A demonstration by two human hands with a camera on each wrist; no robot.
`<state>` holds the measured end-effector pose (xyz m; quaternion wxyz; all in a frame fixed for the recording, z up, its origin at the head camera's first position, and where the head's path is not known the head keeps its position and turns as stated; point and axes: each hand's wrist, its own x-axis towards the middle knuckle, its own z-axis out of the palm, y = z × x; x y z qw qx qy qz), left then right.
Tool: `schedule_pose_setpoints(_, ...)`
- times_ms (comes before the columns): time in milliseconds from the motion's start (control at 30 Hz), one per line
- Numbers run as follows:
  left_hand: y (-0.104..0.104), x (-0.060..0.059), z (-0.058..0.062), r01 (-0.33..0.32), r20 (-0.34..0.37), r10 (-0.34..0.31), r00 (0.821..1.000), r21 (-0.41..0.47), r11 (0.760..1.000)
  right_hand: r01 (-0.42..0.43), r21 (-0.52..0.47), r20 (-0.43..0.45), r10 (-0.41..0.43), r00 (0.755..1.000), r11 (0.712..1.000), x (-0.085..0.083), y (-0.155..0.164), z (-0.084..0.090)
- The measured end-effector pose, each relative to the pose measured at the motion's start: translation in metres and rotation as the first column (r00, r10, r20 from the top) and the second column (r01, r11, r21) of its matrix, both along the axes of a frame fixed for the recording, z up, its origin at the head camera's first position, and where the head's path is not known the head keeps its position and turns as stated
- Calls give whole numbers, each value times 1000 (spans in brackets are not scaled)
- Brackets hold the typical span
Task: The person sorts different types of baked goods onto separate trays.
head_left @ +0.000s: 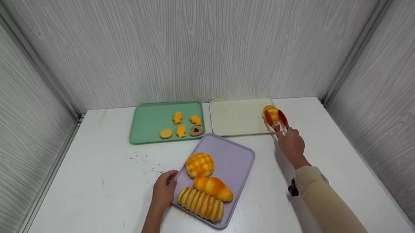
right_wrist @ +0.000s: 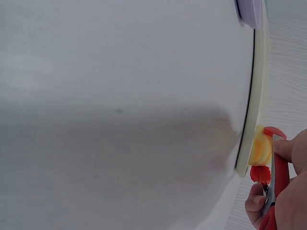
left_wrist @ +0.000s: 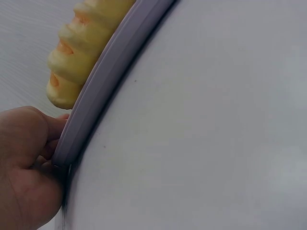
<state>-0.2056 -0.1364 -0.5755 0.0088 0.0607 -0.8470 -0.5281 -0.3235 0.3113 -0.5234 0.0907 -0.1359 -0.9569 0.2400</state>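
My right hand (head_left: 292,143) grips a pair of red-tipped tongs (head_left: 270,119), whose metal and red handles (right_wrist: 282,179) show in the right wrist view. Between the tong tips is a small round yellow-orange bread (head_left: 272,112), at the right end of the cream tray (head_left: 239,116). My left hand (head_left: 165,188) holds the left edge of a purple tray (head_left: 233,162), turned at an angle. On that tray lie a round checkered bun (head_left: 199,165), a croissant-shaped bread (head_left: 215,189) and a ridged loaf (head_left: 201,204). The loaf's end (left_wrist: 72,81) also shows in the left wrist view.
A green tray (head_left: 152,119) stands at the back left with several small fish-shaped pieces (head_left: 181,130), a round yellow biscuit (head_left: 166,133) and a brown biscuit (head_left: 196,130). The white table (head_left: 87,185) is bounded by panelled walls (head_left: 172,45) at the back and sides.
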Motion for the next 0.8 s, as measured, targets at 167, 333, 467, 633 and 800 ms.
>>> schedule_pose_setpoints(167, 0, 0, -1, 0, -18, 0, 1000, 1, 1000, 9, 24, 6, -9, 1000, 1000, -19, -5, 0)
schedule_pose_setpoints(333, 0, 0, -1, 7, -27, -7, 1000, 3, 1000, 13, 30, -10, -13, 1000, 999, -36, -8, 3)
schedule_pose_setpoints(467, 0, 0, -1, 4, -28, -4, 1000, 4, 1000, 18, 42, 9, -19, 1000, 999, -48, -9, 7)
schedule_pose_setpoints(633, -1, 0, 0, 5, -36, -5, 999, 3, 1000, 7, 60, -6, -7, 1000, 998, -58, -8, 11)
schedule_pose_setpoints(800, 0, -1, 0, 8, -30, -8, 1000, 6, 1000, -17, 68, -6, 18, 1000, 998, -63, -4, 13)
